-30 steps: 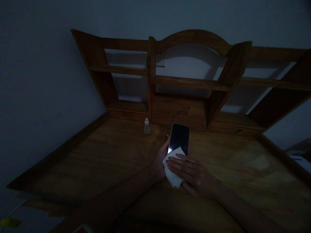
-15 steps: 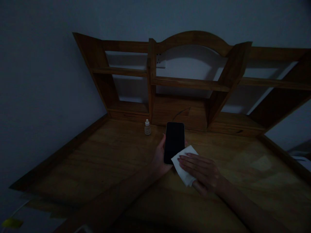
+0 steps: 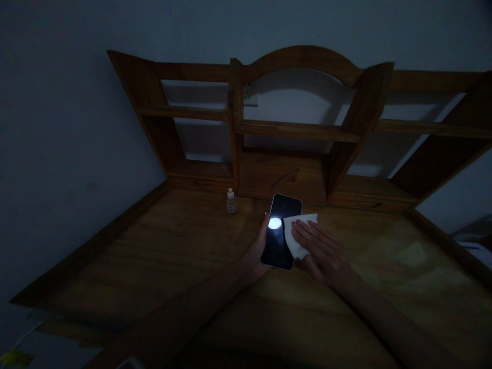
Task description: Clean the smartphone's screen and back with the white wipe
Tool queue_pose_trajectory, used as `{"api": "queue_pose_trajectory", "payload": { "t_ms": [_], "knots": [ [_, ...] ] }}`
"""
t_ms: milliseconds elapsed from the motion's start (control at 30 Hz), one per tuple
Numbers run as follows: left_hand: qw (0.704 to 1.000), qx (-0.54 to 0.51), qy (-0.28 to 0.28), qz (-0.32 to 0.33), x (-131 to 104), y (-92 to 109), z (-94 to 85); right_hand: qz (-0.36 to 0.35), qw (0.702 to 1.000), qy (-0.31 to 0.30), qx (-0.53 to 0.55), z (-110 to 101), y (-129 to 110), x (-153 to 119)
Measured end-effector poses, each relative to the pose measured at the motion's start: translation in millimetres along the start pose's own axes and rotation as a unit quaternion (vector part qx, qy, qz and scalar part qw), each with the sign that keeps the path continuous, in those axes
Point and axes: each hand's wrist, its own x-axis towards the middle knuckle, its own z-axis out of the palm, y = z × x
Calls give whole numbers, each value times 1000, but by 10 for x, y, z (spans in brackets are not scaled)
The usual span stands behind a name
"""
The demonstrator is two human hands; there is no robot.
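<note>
In dim light my left hand [image 3: 257,252] grips a black smartphone [image 3: 280,245] by its left edge above the wooden desk [image 3: 161,256]. A bright round glare shows on the dark screen. My right hand [image 3: 326,251] presses a white wipe [image 3: 298,237] with flat fingers against the phone's right edge and upper screen. Both forearms reach in from the bottom of the view.
A small white dropper bottle [image 3: 231,201] stands at the back of the desk, left of the phone. A wooden shelf hutch [image 3: 295,130] rises behind against a pale wall. A raised wooden rim [image 3: 96,241] borders the desk's left side. Pale papers [image 3: 42,351] lie bottom left.
The wipe moved from the phone's lower end to its right side, then up to the upper right edge. The phone tilted, and a bright glare now shows on its screen.
</note>
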Motion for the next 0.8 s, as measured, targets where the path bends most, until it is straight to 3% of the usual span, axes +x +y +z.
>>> {"api": "queue_pose_trajectory", "payload": {
  "t_ms": [133, 433, 800],
  "knots": [
    [1000, 5, -9, -27, -17, 1, -27, 37, 999, 6, -4, -2, 16, 25],
    [996, 38, 45, -72, -111, 48, 106, 113, 993, 11, -11, 9, 35, 81],
    [995, 62, 42, -71, -120, 31, 131, 136, 990, 25, 3, -9, 10, 99]
  ]
}}
